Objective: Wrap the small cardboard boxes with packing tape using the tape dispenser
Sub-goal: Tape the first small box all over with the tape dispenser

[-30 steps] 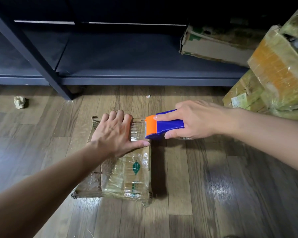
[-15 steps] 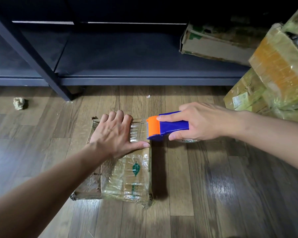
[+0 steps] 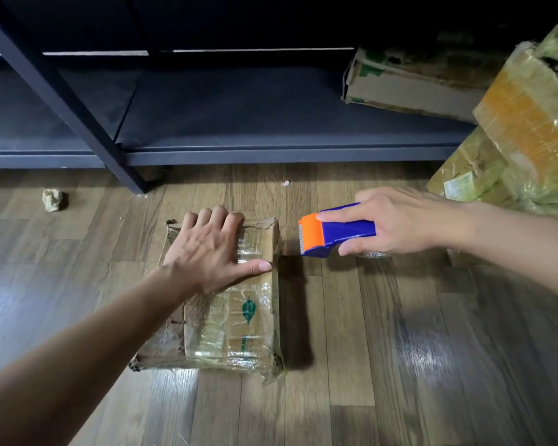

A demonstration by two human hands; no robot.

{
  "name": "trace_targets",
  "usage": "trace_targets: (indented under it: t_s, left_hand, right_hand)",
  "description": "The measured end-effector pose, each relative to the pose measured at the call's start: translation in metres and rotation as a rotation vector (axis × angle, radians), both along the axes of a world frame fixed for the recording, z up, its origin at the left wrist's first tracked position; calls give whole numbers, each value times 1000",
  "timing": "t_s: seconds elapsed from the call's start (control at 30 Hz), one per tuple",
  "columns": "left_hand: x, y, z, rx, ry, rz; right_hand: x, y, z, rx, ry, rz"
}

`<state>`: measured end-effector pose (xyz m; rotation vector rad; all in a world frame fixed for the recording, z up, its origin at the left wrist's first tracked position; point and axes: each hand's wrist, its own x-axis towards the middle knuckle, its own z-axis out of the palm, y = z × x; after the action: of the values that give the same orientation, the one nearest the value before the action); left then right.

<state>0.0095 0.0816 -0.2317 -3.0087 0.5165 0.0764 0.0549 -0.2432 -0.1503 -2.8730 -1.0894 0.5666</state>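
Observation:
A flat, worn cardboard box (image 3: 236,326) with a green leaf print and shiny clear tape lies on the wooden floor. My left hand (image 3: 211,252) presses flat on its far half, fingers spread, thumb pointing right along a tape strip. My right hand (image 3: 397,225) grips a blue and orange tape dispenser (image 3: 332,231), held just right of the box's far right corner and clear of it, the serrated orange end facing the box.
A dark metal shelf (image 3: 271,152) runs across the back with a cardboard box (image 3: 409,85) on it. Taped boxes (image 3: 522,130) are stacked at the right. A crumpled paper ball (image 3: 53,199) lies at the left on the floor.
My right hand has pulled the dispenser rightward, off the box's edge. My left hand stays pressed on the box.

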Motion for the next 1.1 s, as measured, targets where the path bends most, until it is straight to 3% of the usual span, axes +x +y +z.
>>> trace_targets:
  t_s: [0.13, 0.37, 0.5, 0.8, 1.1]
  left_hand:
    - [-3, 2, 2, 15, 60, -23]
    - [5, -37, 20, 108, 156, 124]
    - [4, -67, 10, -52, 183, 59]
    - [0, -74, -8, -23, 76, 89]
    - [0, -72, -2, -54, 105, 104]
  right_hand:
    - [4, -8, -12, 5, 31, -45]
    - [-2, -8, -34, -68, 69, -2]
    - [-10, -16, -44, -62, 83, -8]
    - [-24, -27, -60, 25, 103, -110]
    - [-29, -23, -55, 87, 117, -158]
